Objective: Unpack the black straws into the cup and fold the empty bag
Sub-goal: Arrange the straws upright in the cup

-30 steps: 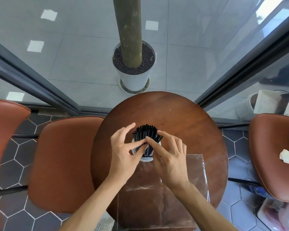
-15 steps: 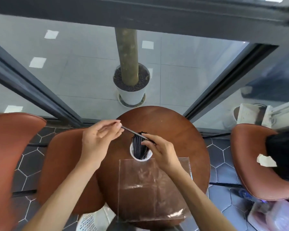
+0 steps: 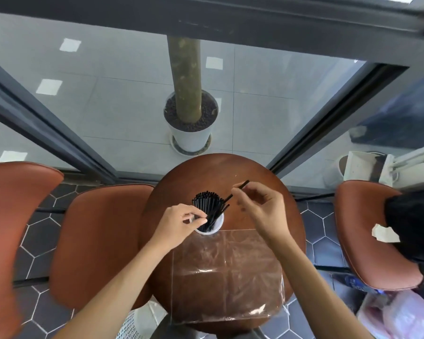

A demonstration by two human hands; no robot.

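Over the round brown wooden bench [image 3: 260, 172], the right hand [image 3: 260, 206] pinches one stray thin black straw [image 3: 240, 188] in its fingers [image 3: 235, 190], while the left hand [image 3: 181, 221] grips the black straw bundle [image 3: 208, 204] in the white cup [image 3: 218, 226]; next, slot it in, then fold the clear plastic bag [image 3: 225, 275].

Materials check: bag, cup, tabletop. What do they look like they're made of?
Flat clear bag: thin plastic film, glossy; the table shows through, with creases and glare.
Small white round cup: smooth and matte, paper or plastic, cannot tell which.
Round reddish-brown table: looks like wood or wood veneer with a satin finish; faint grain and soft reflections.
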